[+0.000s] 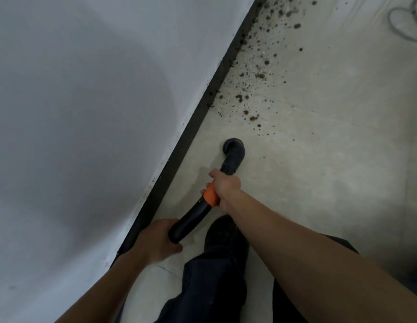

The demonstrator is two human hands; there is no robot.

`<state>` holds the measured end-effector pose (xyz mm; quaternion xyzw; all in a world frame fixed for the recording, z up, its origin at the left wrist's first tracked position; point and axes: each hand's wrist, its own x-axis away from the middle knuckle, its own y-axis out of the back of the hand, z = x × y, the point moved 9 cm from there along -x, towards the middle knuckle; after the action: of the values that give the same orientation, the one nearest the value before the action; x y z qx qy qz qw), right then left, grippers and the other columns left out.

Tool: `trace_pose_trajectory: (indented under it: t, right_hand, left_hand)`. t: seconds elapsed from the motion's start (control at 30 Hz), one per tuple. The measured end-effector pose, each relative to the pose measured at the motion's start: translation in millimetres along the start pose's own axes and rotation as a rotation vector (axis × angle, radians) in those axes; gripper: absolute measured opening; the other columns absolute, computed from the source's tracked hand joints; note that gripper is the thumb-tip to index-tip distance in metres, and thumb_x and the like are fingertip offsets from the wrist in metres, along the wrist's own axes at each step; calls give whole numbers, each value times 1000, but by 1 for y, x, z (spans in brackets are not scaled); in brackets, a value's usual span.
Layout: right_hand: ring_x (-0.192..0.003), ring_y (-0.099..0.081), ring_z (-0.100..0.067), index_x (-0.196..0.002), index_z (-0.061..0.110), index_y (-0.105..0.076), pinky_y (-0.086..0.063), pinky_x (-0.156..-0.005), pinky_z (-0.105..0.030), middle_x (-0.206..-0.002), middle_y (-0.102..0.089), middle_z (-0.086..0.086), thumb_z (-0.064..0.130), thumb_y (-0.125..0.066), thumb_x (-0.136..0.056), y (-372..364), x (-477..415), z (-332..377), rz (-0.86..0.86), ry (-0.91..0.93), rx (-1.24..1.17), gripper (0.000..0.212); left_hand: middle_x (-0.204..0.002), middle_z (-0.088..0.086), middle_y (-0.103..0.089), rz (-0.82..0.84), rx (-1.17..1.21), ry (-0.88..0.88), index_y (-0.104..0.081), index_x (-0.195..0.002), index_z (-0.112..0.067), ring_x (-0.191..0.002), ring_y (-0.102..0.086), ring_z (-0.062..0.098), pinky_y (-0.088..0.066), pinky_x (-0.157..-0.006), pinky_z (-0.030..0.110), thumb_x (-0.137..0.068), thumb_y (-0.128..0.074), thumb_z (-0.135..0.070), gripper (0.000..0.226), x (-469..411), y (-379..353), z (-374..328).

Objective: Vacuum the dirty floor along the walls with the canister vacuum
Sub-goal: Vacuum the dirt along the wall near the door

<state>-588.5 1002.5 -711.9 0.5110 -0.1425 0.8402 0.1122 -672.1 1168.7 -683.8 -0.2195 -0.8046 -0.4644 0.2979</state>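
wand: black vacuum tube (195, 213) with an orange collar (211, 194), held in both hands. It runs diagonally from the left fingers up through the right fingers and on to the nozzle.
nozzle: bent black end (235, 152), just past the right fingers, mouth turned down at the floor (319, 159). It is near the baseboard but apart from it.
right hand: (226, 185) fingers (204, 191) curled tight round the tube at the orange collar, thumb lying along the top toward the nozzle. Forearm comes in from the lower right.
left hand: (156, 241) fingers wrapped round the tube's rear end, thumb (174, 247) closed under it. Firm grip, nothing else in it.
dirt: dark crumbs and specks (254, 75) ahead of the right fingers, beyond the nozzle. Densest against the baseboard, thinning out to the right. A few stray specks lie just beside the nozzle.
baseboard: black strip (202, 117) running diagonally, left of both sets of fingers. The left fingers are near it.
wall: white, (86, 113) left of the baseboard.
shoe: dark shoe (223, 234) on the floor between the two hands, under the right wrist, with a dark trouser leg (214, 287) behind it.
cable: grey loops (405, 22) on the floor far ahead and right, well apart from both sets of fingers.
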Motion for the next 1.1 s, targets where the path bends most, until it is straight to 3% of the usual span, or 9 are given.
trace_pose_trajectory:
  t: [0.17, 0.3, 0.43, 0.6, 0.7, 0.8, 0.87, 1.0, 1.1]
  right_hand:
    - [-61, -55, -20, -103, 7, -52, -61, -69, -43, -76, -54, -11, 15, -66, -92, -16, 9, -19, 31, 4, 9, 20]
    - [-57, -55, -21, -100, 9, -54, -61, -75, -48, -75, -57, -11, 21, -71, -89, -17, 25, -48, -2, -12, -22, 23]
    - [-49, -53, -18, -98, 11, -55, -61, -68, -45, -66, -57, -9, 23, -69, -90, -7, 37, -87, -48, -44, -51, 20]
    - [-50, -55, -19, -105, 9, -57, -63, -66, -44, -67, -59, -9, 25, -69, -89, 8, 31, -117, -114, -65, -67, 25]
    - [-52, -55, -19, -104, 9, -57, -62, -70, -47, -68, -59, -9, 23, -69, -89, 4, 31, -106, -77, -76, -62, 24]
    - [-54, -54, -20, -102, 8, -55, -61, -68, -42, -69, -56, -10, 21, -69, -90, 4, 31, -81, -32, -83, -86, 23]
    - [-61, -57, -23, -103, 8, -56, -61, -76, -45, -73, -57, -11, 23, -69, -90, 12, 32, -54, -27, -74, -85, 24]
    - [-81, -59, -26, -121, 8, -52, -57, -86, -49, -87, -55, -8, 27, -57, -97, 50, 32, 11, -113, -13, 3, 31]
    - [-88, -56, -28, -126, 8, -46, -56, -88, -49, -87, -49, -8, 28, -52, -101, 77, 20, 51, -194, 16, 36, 33]
  left_hand:
    - [-66, -11, -54, -63, -29, 36, -51, -72, -33, -60, -52, 6, -36, -55, 24, -67, -74, -22, 27, 26, 2, 16]
    - [-68, -9, -56, -70, -87, 39, -48, -72, -37, -67, -57, 10, -38, -58, 26, -69, -75, -22, 31, 57, 1, 29]
    - [-80, -10, -62, 39, -97, 70, -54, -86, -41, -77, -60, 6, -46, -70, 26, -71, -74, -24, 31, 78, -16, 50]
    - [-81, -11, -61, 111, -127, 63, -55, -95, -37, -75, -58, 2, -43, -68, 21, -73, -73, -22, 32, 75, -38, 58]
    - [-77, -12, -58, 116, -117, 68, -52, -91, -37, -71, -55, 1, -38, -63, 17, -73, -73, -19, 32, 68, -39, 54]
    - [-76, -11, -58, 83, -118, 59, -54, -88, -36, -71, -56, 4, -38, -62, 21, -72, -73, -17, 32, 57, -27, 37]
    - [-78, -11, -59, 73, -137, 38, -54, -90, -35, -74, -58, 8, -41, -66, 24, -71, -73, -19, 31, 48, -15, 15]
    - [-86, -6, -61, 33, -227, -107, -57, -98, -28, -79, -60, 13, -50, -74, 29, -73, -72, -25, 29, 24, 12, -56]
    - [-84, -2, -58, -14, -253, -222, -57, -95, -24, -76, -57, 16, -45, -67, 28, -73, -71, -26, 26, 3, 29, -103]
